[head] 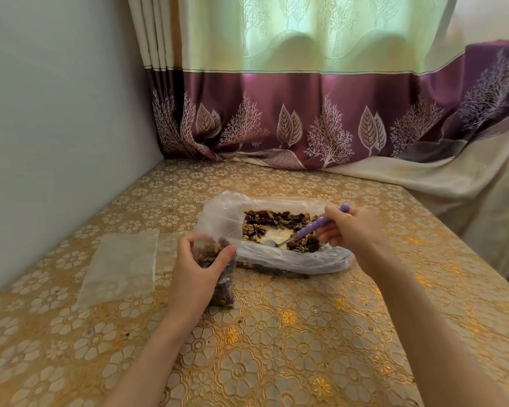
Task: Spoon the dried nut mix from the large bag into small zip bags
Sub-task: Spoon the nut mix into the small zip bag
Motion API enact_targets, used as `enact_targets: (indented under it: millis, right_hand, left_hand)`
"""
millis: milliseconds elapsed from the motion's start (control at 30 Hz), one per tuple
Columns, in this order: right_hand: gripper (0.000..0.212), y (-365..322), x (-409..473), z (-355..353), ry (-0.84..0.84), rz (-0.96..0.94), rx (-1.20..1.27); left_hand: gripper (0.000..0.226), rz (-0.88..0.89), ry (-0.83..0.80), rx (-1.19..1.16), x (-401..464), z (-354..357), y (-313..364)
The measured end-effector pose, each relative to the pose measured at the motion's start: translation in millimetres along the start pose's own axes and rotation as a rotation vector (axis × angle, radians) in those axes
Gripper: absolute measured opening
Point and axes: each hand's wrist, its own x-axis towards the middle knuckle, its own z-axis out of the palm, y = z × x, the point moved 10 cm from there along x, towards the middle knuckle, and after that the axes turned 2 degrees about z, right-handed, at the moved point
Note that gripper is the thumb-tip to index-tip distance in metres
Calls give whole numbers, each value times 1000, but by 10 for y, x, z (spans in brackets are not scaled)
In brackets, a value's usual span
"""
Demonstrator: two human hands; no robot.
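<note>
Item: small zip bag (218, 274), upright on the desk (306, 333), my left hand (193, 274) curled round its mouth; looks nearly full.
Item: large bag (227, 212), lying open just behind it; nut mix (276, 220) thinned to a ring, bare plastic showing mid-bag.
Item: purple spoon (315, 227), pinched in my right hand (353, 230), bowl down among the nuts.
Item: empty zip bags (121, 265), flat at left; count unclear.
Spoon's load: hard to make out.

The tabletop (276, 333) near me is bare. The big bag (276, 257) lies in the middle, flat empty bags (121, 265) sit left, and the wall (56, 127) and curtain (306, 121) block behind.
</note>
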Motion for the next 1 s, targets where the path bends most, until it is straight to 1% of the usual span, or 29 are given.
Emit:
enact_targets:
  millis: [167, 300, 433, 500, 600, 700, 833, 1000]
  right_hand:
    - [35, 150, -14, 194, -49, 105, 125]
    - [36, 291, -23, 192, -1, 210, 225]
    - [33, 370, -32, 203, 2, 275, 289]
    - [34, 376, -33, 211, -22, 288, 328]
    - [33, 344, -39, 193, -39, 280, 378]
    - [32, 301, -32, 157, -19, 246, 382]
    - [32, 223, -35, 119, -5, 202, 409]
    - [32, 0, -64, -27, 79, 113, 491]
  left_hand:
    - [56, -5, 1, -2, 1, 5, 4]
    - [56, -1, 0, -6, -5, 5, 16]
    - [57, -9, 0, 1, -15, 5, 39]
    - [58, -16, 1, 2, -22, -2, 45]
    - [56, -20, 0, 8, -28, -6, 48]
    - [49, -19, 0, 25, -23, -2, 43]
    - [46, -22, 2, 35, -23, -6, 43]
    - [45, -39, 1, 39, -28, -8, 35]
